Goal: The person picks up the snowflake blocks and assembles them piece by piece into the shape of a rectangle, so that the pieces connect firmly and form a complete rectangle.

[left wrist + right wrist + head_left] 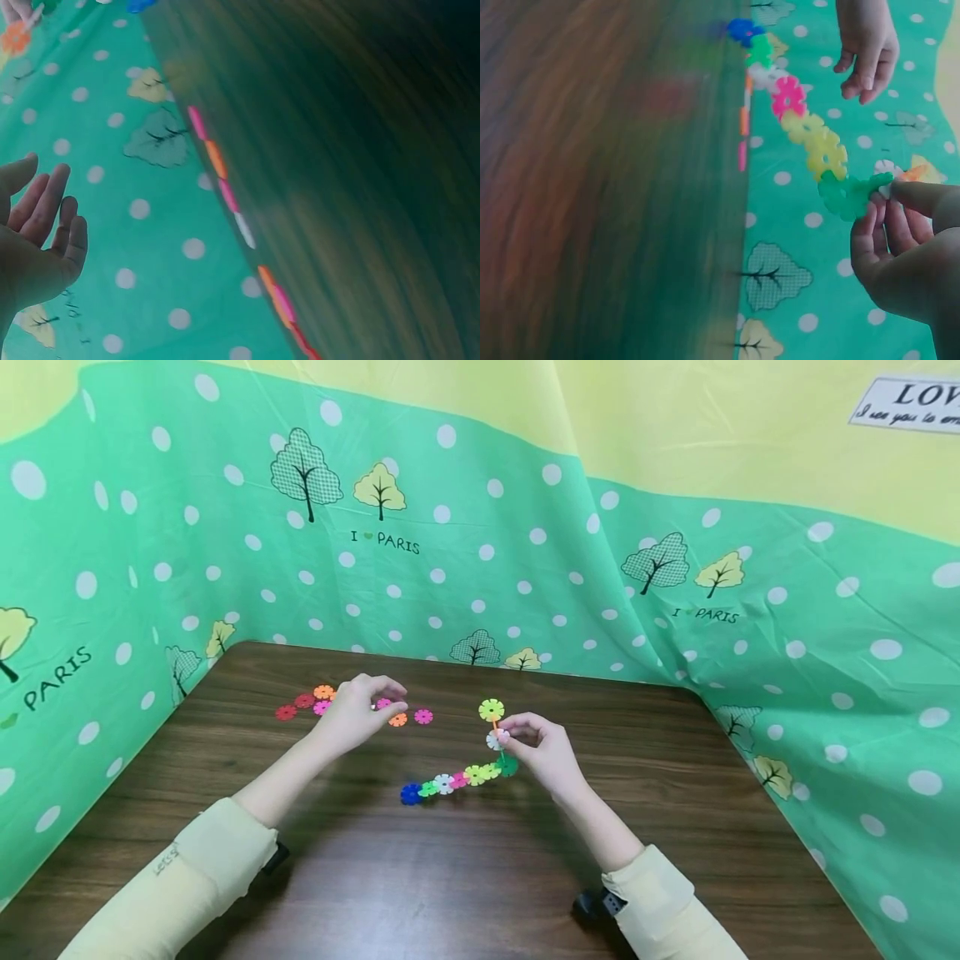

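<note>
My right hand pinches a white notched flower disc between thumb and fingertips. That disc is part of a chain of linked plastic discs. From the hand the chain runs left through dark green, yellow, pink, white and light green to a blue disc at its end. Above the pinch, an orange piece and a yellow-green disc stand up from the chain. My left hand hovers over the loose discs with relaxed, apart fingers and an empty palm in the left wrist view.
Loose discs lie in a scattered row at the back left of the brown table: red, orange and pink ones among them. A green dotted curtain hangs around the table's back and sides.
</note>
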